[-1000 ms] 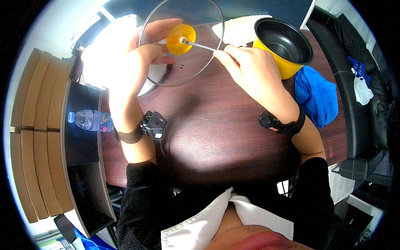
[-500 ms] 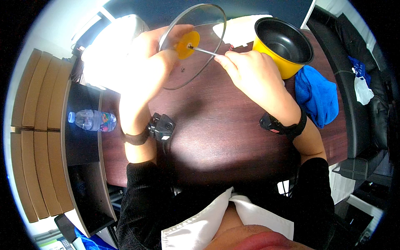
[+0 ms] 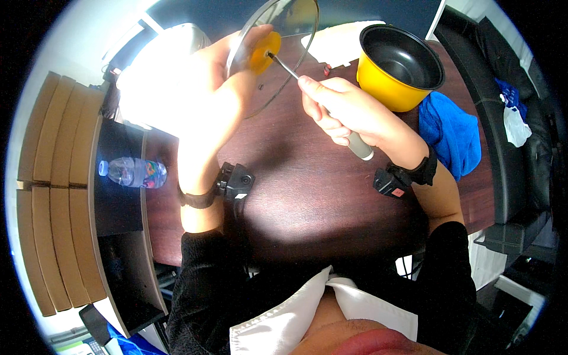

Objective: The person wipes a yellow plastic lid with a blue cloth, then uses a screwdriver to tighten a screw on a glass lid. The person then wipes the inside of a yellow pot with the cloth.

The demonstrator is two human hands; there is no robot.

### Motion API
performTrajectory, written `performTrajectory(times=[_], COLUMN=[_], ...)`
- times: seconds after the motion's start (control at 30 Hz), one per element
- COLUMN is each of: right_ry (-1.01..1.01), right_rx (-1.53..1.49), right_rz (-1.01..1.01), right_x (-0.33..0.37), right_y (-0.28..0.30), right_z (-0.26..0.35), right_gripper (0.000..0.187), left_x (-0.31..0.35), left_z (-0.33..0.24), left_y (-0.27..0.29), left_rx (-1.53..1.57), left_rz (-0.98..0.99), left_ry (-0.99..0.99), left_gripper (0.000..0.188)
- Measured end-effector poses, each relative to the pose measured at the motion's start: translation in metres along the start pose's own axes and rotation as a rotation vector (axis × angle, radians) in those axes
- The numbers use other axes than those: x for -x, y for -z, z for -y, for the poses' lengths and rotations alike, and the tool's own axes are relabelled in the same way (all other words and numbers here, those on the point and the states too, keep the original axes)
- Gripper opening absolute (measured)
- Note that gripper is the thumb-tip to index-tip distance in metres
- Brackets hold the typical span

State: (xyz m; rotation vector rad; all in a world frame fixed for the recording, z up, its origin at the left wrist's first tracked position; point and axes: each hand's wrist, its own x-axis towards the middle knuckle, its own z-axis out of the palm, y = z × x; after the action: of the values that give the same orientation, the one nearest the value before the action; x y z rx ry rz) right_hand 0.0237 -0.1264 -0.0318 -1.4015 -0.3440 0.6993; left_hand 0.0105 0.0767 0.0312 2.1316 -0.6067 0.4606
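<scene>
My left hand [image 3: 228,77] is closed on the yellow knob [image 3: 265,52] of a glass pot lid [image 3: 296,23], which stands tilted on edge above the table. Glare washes out much of this hand. A screwdriver [image 3: 360,147] with a grey handle is gripped in my right hand [image 3: 349,109]. Its metal shaft slants up and left, and the tip meets the centre of the knob. Right of that hand stands a yellow pot [image 3: 384,86] with a black inside. Below the lid, a small dark piece [image 3: 260,87] lies on the table.
A blue cloth [image 3: 452,136] lies beside the pot at the table's right. Behind is a white sheet or cloth [image 3: 334,44], with a small red item [image 3: 327,69] near it. A water bottle [image 3: 133,172] lies at the left edge. A bright white object [image 3: 154,77] stands back left.
The lid has risen slightly and turned. My right hand has rolled and dropped a little, so the screwdriver's handle now shows and its shaft slants more steeply.
</scene>
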Motion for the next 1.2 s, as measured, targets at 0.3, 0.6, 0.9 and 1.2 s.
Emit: performTrajectory(times=[0.3, 0.6, 0.9, 1.2], right_ry=[-0.091, 0.475, 0.165, 0.093], right_rx=[-0.444, 0.665, 0.186, -0.454], right_rz=[0.189, -0.524, -0.186, 0.338], right_x=[0.001, -0.017, 0.012, 0.019], right_y=[0.003, 0.016, -0.002, -0.011], right_z=[0.002, -0.012, 0.017, 0.017], right_gripper=[0.048, 0.061, 0.056, 0.052], left_x=[-0.007, -0.016, -0.010, 0.021], left_z=[0.017, 0.022, 0.019, 0.017], left_y=[-0.021, -0.020, -0.019, -0.013], left_rx=[0.020, 0.240, 0.323, 0.431], left_rz=[-0.052, -0.083, -0.113, -0.243], left_ry=[-0.093, -0.167, -0.317, 0.086], left_gripper=[0.058, 0.053, 0.062, 0.040])
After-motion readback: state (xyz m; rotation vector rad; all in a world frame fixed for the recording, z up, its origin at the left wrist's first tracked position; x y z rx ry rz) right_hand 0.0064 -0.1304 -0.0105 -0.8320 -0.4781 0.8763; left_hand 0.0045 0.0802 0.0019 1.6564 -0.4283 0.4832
